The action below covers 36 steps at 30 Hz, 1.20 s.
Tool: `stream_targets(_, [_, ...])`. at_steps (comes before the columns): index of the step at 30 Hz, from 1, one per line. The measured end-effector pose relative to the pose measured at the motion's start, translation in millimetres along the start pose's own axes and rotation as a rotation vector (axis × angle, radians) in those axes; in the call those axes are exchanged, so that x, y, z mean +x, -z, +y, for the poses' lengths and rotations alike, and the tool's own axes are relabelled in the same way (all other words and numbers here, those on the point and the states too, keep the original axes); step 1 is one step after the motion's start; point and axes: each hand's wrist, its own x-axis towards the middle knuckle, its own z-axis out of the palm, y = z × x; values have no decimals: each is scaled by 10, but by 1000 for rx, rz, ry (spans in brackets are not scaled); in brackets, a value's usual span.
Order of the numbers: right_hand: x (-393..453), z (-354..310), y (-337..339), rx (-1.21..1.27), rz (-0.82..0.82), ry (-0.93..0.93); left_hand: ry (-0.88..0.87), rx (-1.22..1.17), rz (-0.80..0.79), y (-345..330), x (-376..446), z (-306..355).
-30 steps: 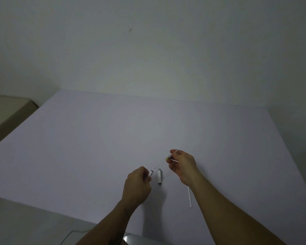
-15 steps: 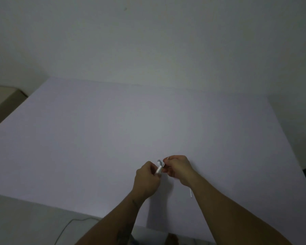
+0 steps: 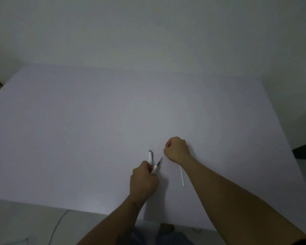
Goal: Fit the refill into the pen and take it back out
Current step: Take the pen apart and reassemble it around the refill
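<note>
My left hand (image 3: pixel 143 180) is closed around a white pen barrel (image 3: pixel 154 169). A thin dark refill tip (image 3: pixel 159 161) sticks out of the barrel, pointing up and right. Just beyond my fingers, a second white pen piece with a grey end (image 3: pixel 150 155) rests on the table; whether my fingers touch it I cannot tell. My right hand (image 3: pixel 177 149) is a closed fist a short way to the right, pinching something small and pale at its fingertips that is mostly hidden. A thin white stick (image 3: pixel 182 175) lies on the table beside my right forearm.
The work surface is a large pale lavender sheet (image 3: pixel 95 129) with its near edge just below my left wrist. A plain wall stands behind it. A thin cable (image 3: pixel 57 225) runs over the floor at the lower left.
Half a second ago my hands met over the pen. They have since separated: the right hand drew back to the right, and the left hand keeps the barrel with the dark tip showing.
</note>
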Motion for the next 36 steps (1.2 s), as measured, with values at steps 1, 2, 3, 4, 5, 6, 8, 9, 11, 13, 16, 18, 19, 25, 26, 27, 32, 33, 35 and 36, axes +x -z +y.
stream_targets(1, [17, -3, 2, -32, -7, 3, -7, 9, 8, -17, -5, -10])
stream_targets(2, [27, -10, 11, -64, -12, 9, -8, 18, 15, -29, -12, -10])
stream_targets(3, [39, -13, 14, -102, -28, 16, -6, 21, 23, -42, -11, -12])
stream_targets(4, [47, -12, 12, -144, -46, 27, -7, 22, 32, -53, -12, -8])
stream_targets(5, [51, -13, 11, -181, -64, 36, -10, 27, 43, -65, -12, -1])
stream_targets(6, [51, -15, 12, -208, -80, 45, -12, 33, 52, -71, -13, 14])
stream_targets(8, [45, -21, 10, -245, -99, 66, -22, 45, 68, -90, -9, 40])
stream_targets(9, [45, -21, 10, -255, -103, 76, -26, 56, 77, -100, -9, 51])
stream_targets(11, [47, -16, 32, -258, -104, 90, -28, 73, 95, -119, -16, 71])
stream_targets(13, [42, 16, 98, -218, -96, 81, -42, 82, 111, -138, -22, 74])
stream_targets(16, [-16, 142, 259, -165, -53, 11, -62, 95, 124, -126, -43, 88])
stream_targets(18, [-113, 260, 330, -209, -51, -33, -74, 108, 131, -92, -58, 101])
stream_targets(19, [-180, 310, 339, -243, -71, -49, -74, 112, 131, -72, -63, 110])
stream_targets(25, [-446, 418, 195, -332, -66, -26, -96, 107, 119, 35, -101, 207])
stream_targets(26, [-458, 410, 183, -339, -62, -12, -104, 109, 121, 49, -108, 219])
stream_targets(27, [-466, 404, 171, -347, -62, -4, -108, 108, 120, 64, -115, 225])
stream_targets(32, [-469, 379, 234, -181, -64, -26, -141, 83, 106, 121, -148, 251])
stream_targets(33, [-443, 342, 273, -62, -26, -25, -148, 76, 107, 136, -151, 262])
stream_targets(35, [-377, 238, 376, 190, 72, -7, -147, 67, 105, 156, -147, 276])
stream_targets(36, [-347, 180, 426, 296, 111, 15, -144, 58, 105, 160, -145, 282])
